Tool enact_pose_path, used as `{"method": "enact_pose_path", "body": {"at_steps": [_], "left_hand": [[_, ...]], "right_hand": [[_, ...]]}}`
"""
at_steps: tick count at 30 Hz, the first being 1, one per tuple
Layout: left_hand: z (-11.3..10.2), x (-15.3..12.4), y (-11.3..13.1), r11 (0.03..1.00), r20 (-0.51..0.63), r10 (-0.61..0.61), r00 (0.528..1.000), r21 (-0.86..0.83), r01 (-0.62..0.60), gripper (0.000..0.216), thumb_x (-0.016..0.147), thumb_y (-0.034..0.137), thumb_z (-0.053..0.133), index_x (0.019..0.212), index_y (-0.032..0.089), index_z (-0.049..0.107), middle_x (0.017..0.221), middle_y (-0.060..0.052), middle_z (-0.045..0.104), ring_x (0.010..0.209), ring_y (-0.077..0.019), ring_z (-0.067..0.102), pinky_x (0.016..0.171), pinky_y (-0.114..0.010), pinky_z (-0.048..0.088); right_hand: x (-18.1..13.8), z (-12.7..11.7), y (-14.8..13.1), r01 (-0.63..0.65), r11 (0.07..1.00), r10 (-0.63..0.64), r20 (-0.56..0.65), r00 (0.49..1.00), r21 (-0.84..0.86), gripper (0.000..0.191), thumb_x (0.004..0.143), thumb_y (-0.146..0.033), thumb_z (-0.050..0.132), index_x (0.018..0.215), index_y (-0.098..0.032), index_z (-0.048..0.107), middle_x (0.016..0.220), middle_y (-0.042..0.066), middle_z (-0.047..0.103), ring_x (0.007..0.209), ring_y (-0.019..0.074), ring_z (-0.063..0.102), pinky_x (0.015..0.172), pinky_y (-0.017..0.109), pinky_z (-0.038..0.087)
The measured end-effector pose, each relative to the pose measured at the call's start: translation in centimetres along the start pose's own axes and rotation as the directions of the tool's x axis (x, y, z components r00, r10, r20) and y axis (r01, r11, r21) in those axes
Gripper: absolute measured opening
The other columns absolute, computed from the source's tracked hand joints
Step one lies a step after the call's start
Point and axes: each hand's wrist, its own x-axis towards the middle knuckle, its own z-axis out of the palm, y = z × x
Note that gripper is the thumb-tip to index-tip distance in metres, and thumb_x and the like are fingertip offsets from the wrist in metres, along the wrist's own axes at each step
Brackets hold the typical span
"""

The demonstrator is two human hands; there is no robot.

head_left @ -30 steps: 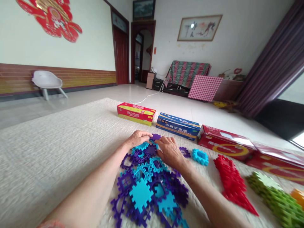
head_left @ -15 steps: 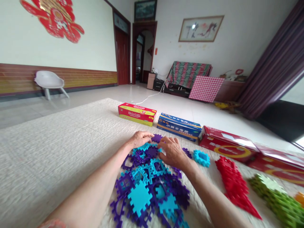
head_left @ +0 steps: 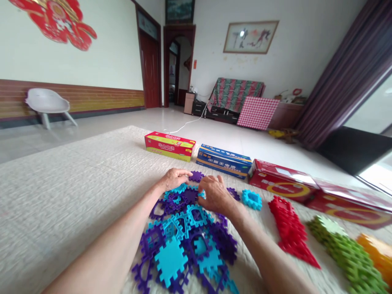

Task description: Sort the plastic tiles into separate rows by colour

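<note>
My left hand [head_left: 177,179] is at the far end of a heap of interlocking plastic tiles, its fingers closed at the left edge of a solid purple tile [head_left: 196,176]. My right hand [head_left: 216,192] is just right of it, fingers curled down over a turquoise tile [head_left: 201,194] that shows only in part by the thumb. Below both hands, purple and turquoise tiles overlap; a solid turquoise tile [head_left: 171,261] and a turquoise frame tile [head_left: 196,215] lie on top. The undersides of my fingers are hidden.
Right of the heap are a small turquoise stack [head_left: 252,199], a red tile pile [head_left: 289,230], green tiles [head_left: 346,253] and orange tiles [head_left: 376,253]. Behind stand a red-yellow box [head_left: 170,146], a blue box [head_left: 223,161] and red boxes [head_left: 281,181], all on a pale textured mat [head_left: 76,183].
The view has turned slightly right, so everything sits further left. The fingers of my right hand have curled in more over the tiles; my left hand stays by the purple tile.
</note>
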Motion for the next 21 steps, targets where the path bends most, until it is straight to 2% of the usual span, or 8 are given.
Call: {"method": "enact_pose_path", "body": {"at_steps": [6, 10, 15, 21], "left_hand": [[-0.1, 0.0, 0.1, 0.999, -0.010, -0.032, 0.999, -0.023, 0.031, 0.035, 0.073, 0.027, 0.054, 0.101, 0.014, 0.071, 0.065, 0.000, 0.070, 0.057, -0.0120, 0.058, 0.057, -0.022, 0.043], [0.0, 0.2, 0.2, 0.984, -0.053, -0.085, 0.995, -0.159, 0.076, 0.036, 0.072, 0.022, 0.053, 0.103, 0.013, 0.069, 0.062, 0.001, 0.067, 0.057, -0.0110, 0.059, 0.060, -0.022, 0.045], [0.0, 0.4, -0.1, 0.961, -0.088, -0.131, 0.988, -0.256, 0.104, 0.040, 0.070, 0.018, 0.053, 0.108, 0.014, 0.066, 0.063, 0.003, 0.065, 0.052, -0.0087, 0.055, 0.057, -0.021, 0.045], [-0.2, 0.4, -0.1, 0.946, -0.111, -0.143, 0.984, -0.306, 0.103, 0.040, 0.073, 0.021, 0.054, 0.110, 0.013, 0.065, 0.065, 0.002, 0.064, 0.052, -0.0080, 0.054, 0.055, -0.020, 0.044]], "right_hand": [[-0.4, -0.6, 1.1, 0.014, 0.998, -0.012, -0.031, 0.999, 0.056, 0.018, 0.067, -0.017, 0.060, 0.084, -0.020, 0.066, 0.096, 0.006, 0.064, 0.097, 0.0239, 0.055, 0.089, 0.042, 0.034], [0.0, -1.2, 0.2, 0.134, 0.977, -0.112, -0.134, 0.985, 0.166, 0.031, 0.073, -0.007, 0.052, 0.097, -0.021, 0.066, 0.101, 0.005, 0.065, 0.096, 0.0195, 0.058, 0.088, 0.036, 0.039], [1.1, -0.3, -2.4, 0.232, 0.961, -0.209, -0.153, 0.966, 0.152, 0.029, 0.081, -0.017, 0.057, 0.109, -0.024, 0.063, 0.110, 0.006, 0.062, 0.102, 0.0205, 0.057, 0.089, 0.035, 0.040], [2.1, 1.5, -3.4, 0.232, 0.967, -0.220, -0.112, 0.969, 0.105, 0.015, 0.086, -0.020, 0.053, 0.097, -0.022, 0.063, 0.105, 0.006, 0.062, 0.100, 0.0194, 0.057, 0.086, 0.033, 0.041]]}}
